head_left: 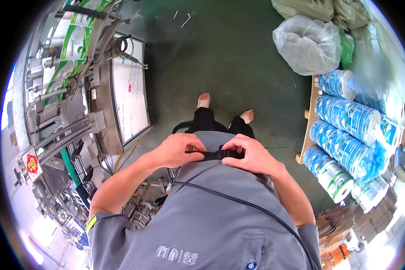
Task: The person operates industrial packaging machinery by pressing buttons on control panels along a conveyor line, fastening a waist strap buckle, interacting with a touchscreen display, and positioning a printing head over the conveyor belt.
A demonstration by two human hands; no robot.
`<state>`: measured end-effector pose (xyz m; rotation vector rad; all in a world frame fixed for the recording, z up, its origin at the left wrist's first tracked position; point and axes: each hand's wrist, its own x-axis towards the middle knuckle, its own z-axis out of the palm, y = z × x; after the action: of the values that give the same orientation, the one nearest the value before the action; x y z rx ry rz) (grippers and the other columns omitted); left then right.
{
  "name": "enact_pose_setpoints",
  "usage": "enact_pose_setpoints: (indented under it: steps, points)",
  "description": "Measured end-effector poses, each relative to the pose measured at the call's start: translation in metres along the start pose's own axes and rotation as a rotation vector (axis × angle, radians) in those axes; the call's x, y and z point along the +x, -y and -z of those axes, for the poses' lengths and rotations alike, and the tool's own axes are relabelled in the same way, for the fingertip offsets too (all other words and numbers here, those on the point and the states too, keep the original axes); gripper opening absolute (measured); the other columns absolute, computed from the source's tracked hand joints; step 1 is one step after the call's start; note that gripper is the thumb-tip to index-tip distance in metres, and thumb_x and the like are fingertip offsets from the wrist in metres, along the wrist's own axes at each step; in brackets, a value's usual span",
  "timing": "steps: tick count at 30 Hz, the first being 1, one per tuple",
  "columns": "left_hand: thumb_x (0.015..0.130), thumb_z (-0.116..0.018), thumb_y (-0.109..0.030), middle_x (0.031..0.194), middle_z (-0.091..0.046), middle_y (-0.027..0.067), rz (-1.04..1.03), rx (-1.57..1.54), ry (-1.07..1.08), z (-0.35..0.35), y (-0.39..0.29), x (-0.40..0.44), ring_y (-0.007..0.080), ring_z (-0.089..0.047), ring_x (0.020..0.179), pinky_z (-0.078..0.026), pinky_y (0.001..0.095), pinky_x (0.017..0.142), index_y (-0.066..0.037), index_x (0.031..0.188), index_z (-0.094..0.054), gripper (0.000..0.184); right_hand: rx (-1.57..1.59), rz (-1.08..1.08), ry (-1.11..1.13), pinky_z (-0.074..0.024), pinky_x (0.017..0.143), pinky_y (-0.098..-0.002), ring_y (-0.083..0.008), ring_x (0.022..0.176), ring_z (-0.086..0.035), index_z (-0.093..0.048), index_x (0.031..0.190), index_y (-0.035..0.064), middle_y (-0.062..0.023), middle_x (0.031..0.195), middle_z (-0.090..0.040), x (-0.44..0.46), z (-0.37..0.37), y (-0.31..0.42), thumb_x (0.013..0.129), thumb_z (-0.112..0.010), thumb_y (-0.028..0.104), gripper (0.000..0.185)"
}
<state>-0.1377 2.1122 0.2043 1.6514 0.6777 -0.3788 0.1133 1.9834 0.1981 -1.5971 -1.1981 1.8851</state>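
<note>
Green floor (180, 81) below, black strap (210, 156) across the waist, left hand (172, 150) pinching it, right hand (252, 155) nearby pinching its buckle (220, 154); webbing probably light and bendy, buckle stiffer, best gripped by its sides.

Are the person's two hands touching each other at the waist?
Apart. The head view shows a gap between the fingertips of the left hand and right hand, with the black strap visible across it.
</note>
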Motion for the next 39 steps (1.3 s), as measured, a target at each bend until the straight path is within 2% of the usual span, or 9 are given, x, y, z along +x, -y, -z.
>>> enact_pose_setpoints:
  steps: [3,14,21,24,28,32,33,36,39]
  points:
    - [0.091,-0.075,-0.015,0.079,-0.068,0.0023,0.119,-0.239,0.038,-0.008,-0.003,0.007,0.0081,-0.058,0.074,-0.048,0.026,0.068,-0.003,0.093,-0.072,0.013,-0.026,-0.002,0.018,-0.0521,0.083,-0.0329,-0.0182,0.09,-0.061,-0.07,0.107,0.0052,-0.0059,0.1,-0.061,0.004,-0.003,0.003,0.081,-0.082,0.033,0.04]
    - [0.095,-0.07,-0.016,0.09,-0.068,0.0022,0.12,-0.345,0.159,-0.009,0.004,0.012,0.0086,-0.057,0.084,-0.048,0.0267,0.076,-0.001,0.104,-0.07,0.017,0.112,0.073,-0.083,-0.0463,0.076,-0.027,-0.0113,0.08,-0.051,-0.07,0.107,0.0043,-0.0002,0.095,-0.056,0.003,-0.018,-0.002,0.079,-0.083,0.02,0.035]
    - [0.097,-0.067,-0.015,0.085,-0.061,-0.0062,0.217,-0.981,0.158,-0.013,0.02,0.026,0.0037,-0.052,0.079,-0.042,0.0219,0.071,-0.006,0.091,-0.067,0.012,0.078,0.152,-0.158,-0.0477,0.074,-0.0288,-0.0129,0.079,-0.053,-0.07,0.112,0.0034,-0.0007,0.093,-0.057,0.006,-0.018,0.018,0.08,-0.082,0.018,0.037]
    - [0.098,-0.066,-0.014,0.086,-0.064,-0.0058,0.254,-1.101,0.136,-0.014,0.012,0.029,0.0034,-0.054,0.079,-0.044,0.0222,0.073,-0.005,0.091,-0.069,0.012,0.015,0.086,-0.167,-0.0494,0.075,-0.0274,-0.0113,0.082,-0.056,-0.068,0.118,0.0029,-0.002,0.098,-0.062,0.004,-0.019,0.02,0.083,-0.082,0.019,0.041]
    - [0.099,-0.066,-0.014,0.088,-0.067,-0.0035,0.297,-1.21,0.089,-0.029,-0.008,0.04,0.0052,-0.057,0.08,-0.048,0.024,0.075,-0.004,0.09,-0.07,0.014,0.226,0.023,-0.288,-0.0525,0.085,-0.0264,-0.0097,0.095,-0.063,-0.062,0.126,-0.0002,-0.0054,0.109,-0.068,-0.015,-0.033,0.005,0.093,-0.075,0.016,0.039]
    - [0.099,-0.067,-0.016,0.086,-0.068,-0.0018,0.297,-1.04,0.018,-0.033,-0.004,0.052,0.0073,-0.059,0.079,-0.05,0.0254,0.075,-0.001,0.093,-0.072,0.017,0.481,-0.013,-0.349,-0.0534,0.093,-0.03,-0.0134,0.105,-0.065,-0.06,0.126,-0.0035,-0.0089,0.111,-0.07,-0.014,-0.037,-0.001,0.098,-0.071,0.016,0.036]
    - [0.097,-0.071,-0.019,0.09,-0.071,0.0008,0.287,-0.798,-0.009,-0.025,-0.001,0.051,0.0069,-0.061,0.082,-0.051,0.024,0.078,0.0,0.099,-0.072,0.019,0.469,-0.007,-0.355,-0.0529,0.093,-0.0294,-0.0132,0.103,-0.065,-0.06,0.125,-0.0036,-0.0083,0.11,-0.07,-0.009,-0.039,-0.007,0.098,-0.071,0.015,0.035]
    - [0.095,-0.074,-0.016,0.093,-0.072,0.0021,0.231,-0.553,-0.106,-0.015,-0.005,0.033,0.0076,-0.063,0.085,-0.051,0.0242,0.08,0.0,0.103,-0.073,0.019,0.526,-0.013,-0.317,-0.0518,0.089,-0.0254,-0.009,0.099,-0.064,-0.061,0.124,-0.0022,-0.0048,0.109,-0.069,0.002,-0.036,-0.013,0.099,-0.067,0.011,0.028]
    - [0.09,-0.078,-0.016,0.094,-0.074,0.005,0.158,-0.57,-0.045,-0.013,0.004,0.024,0.011,-0.065,0.086,-0.053,0.0275,0.082,0.0,0.107,-0.074,0.024,0.46,-0.021,-0.302,-0.0517,0.087,-0.0248,-0.0078,0.095,-0.063,-0.062,0.122,-0.0019,-0.004,0.107,-0.069,0.003,-0.034,-0.011,0.099,-0.068,0.012,0.027]
